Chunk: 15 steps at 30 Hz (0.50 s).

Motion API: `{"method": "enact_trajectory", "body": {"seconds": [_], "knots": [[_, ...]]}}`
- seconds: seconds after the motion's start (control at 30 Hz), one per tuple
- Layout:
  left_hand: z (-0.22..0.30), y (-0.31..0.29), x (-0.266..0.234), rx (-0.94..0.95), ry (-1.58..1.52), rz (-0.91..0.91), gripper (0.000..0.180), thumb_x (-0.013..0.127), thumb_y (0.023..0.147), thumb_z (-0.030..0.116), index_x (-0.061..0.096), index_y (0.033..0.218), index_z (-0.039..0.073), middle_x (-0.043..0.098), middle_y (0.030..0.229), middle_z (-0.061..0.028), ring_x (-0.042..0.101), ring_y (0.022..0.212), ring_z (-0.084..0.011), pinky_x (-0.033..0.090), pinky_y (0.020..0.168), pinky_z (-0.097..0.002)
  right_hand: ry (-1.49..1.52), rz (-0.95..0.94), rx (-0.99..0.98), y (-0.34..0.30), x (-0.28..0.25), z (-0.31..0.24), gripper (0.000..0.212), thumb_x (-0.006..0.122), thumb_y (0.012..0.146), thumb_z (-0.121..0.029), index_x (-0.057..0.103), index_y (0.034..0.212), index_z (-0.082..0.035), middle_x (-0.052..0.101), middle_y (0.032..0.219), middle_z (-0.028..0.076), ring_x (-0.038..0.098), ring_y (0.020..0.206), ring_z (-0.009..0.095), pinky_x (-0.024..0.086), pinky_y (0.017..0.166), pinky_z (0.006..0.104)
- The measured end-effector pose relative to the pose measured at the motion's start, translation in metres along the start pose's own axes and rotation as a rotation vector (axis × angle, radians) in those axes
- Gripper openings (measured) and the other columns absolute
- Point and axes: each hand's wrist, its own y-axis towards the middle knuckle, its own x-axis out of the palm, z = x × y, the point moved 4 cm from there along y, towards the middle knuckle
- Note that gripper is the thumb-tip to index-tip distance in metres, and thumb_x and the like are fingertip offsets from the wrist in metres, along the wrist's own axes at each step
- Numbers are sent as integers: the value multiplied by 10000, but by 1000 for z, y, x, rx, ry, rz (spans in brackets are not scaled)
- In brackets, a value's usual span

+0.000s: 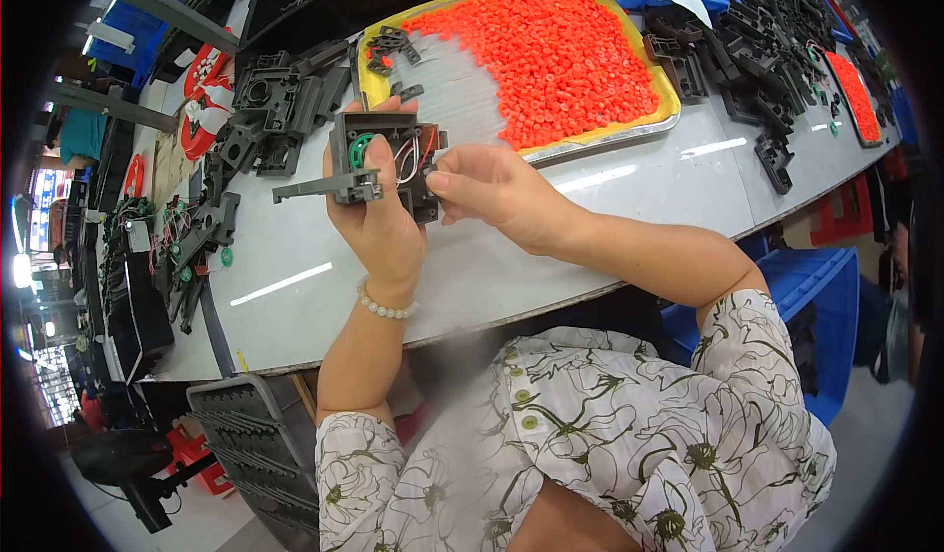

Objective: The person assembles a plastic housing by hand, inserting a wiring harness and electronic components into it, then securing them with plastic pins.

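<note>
My left hand (379, 220) grips a dark grey plastic housing (356, 131) and holds it up above the white table. Inside the housing show a round green part (361, 150) and thin white and red wires (414, 155). A long grey arm of plastic (313, 188) sticks out to the left of it. My right hand (497, 196) is at the housing's right side, thumb and forefinger pinched together against its edge. Whatever small thing may lie between those fingertips is hidden.
Beyond my hands lies a yellow tray (657, 117) with many small orange-red pieces (565, 60) and a few grey parts. Grey plastic parts (285, 100) are piled at the left, more (757, 70) at the right. A blue bin (821, 296) stands beside the table (472, 287).
</note>
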Motion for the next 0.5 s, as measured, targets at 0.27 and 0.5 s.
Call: {"method": "enact_trajectory", "body": {"seconds": [0.27,0.5], "knots": [[-2,-3,-2,56,93,65,389,478,907,166,383,1227,-34,530,1135,-209,555,1022,-263,515,807,-362,-46,50,-130,3,2,1,200,591,870,-196,531,876,-5,550,766,14,503,685,80,436,636,220],[-2,-3,-4,67,103,62,377,483,906,141,378,1215,-48,530,1132,-207,556,1026,-260,515,817,-358,-13,34,-118,4,3,6,218,576,884,-217,525,902,-6,551,816,17,506,711,76,442,660,220]]}}
